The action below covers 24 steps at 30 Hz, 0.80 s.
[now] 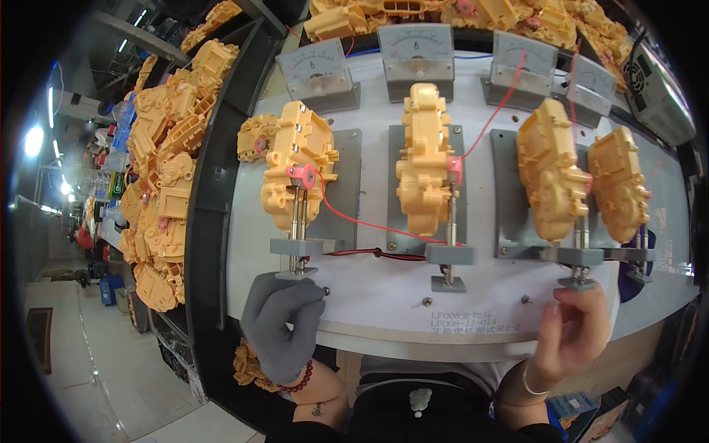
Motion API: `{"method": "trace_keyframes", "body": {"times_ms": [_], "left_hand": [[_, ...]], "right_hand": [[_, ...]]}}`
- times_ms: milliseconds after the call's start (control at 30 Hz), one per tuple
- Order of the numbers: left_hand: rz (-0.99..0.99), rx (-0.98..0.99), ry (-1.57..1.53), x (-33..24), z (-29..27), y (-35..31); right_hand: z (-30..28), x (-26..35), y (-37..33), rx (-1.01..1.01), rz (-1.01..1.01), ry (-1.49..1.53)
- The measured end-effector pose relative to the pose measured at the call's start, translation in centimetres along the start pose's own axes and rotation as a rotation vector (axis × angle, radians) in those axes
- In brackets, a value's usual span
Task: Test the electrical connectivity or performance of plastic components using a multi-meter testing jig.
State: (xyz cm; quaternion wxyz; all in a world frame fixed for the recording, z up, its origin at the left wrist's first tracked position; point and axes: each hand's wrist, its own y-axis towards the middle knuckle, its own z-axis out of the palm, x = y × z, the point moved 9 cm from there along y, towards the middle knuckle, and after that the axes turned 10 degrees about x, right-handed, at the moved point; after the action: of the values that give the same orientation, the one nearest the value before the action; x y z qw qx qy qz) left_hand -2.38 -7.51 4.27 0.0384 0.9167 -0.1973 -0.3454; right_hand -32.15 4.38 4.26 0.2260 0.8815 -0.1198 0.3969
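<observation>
My left hand (284, 325), in a grey glove, is curled up against the foot plate (298, 274) of the leftmost test fixture; whatever its folded fingers may hold is hidden. Above it, a yellow plastic gearbox (295, 140) with a red motor (301, 176) stands over two metal pins. My bare right hand (572, 332) has its fingers bent, knuckles up against the foot plate (577, 283) of another fixture, thumb apart, nothing visible in it. Over that fixture's pins sits a second yellow gearbox (552, 170). Between my hands, another gearbox (425, 162) rests untouched in its fixture.
Farther right stands one more gearbox (619, 184). Several analog meters (417, 55) line the back, with red wires (369, 221) crossing the white board. A black-edged bin of yellow gearboxes (166, 184) lies left, and more parts (347, 21) are piled behind. Screws (427, 302) protrude from the board.
</observation>
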Motion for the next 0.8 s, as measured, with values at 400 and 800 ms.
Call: {"method": "trace_keyframes", "body": {"times_ms": [400, 800], "left_hand": [[0.450, 0.432, 0.310, -12.4, 3.3, 10.7], [0.931, 0.341, 0.057, -27.2, 2.6, 20.8]], "right_hand": [[7.7, 7.1, 1.8, 0.300, -0.411, 0.582], [6.8, 6.2, 2.0, 0.308, -0.400, 0.555]]}}
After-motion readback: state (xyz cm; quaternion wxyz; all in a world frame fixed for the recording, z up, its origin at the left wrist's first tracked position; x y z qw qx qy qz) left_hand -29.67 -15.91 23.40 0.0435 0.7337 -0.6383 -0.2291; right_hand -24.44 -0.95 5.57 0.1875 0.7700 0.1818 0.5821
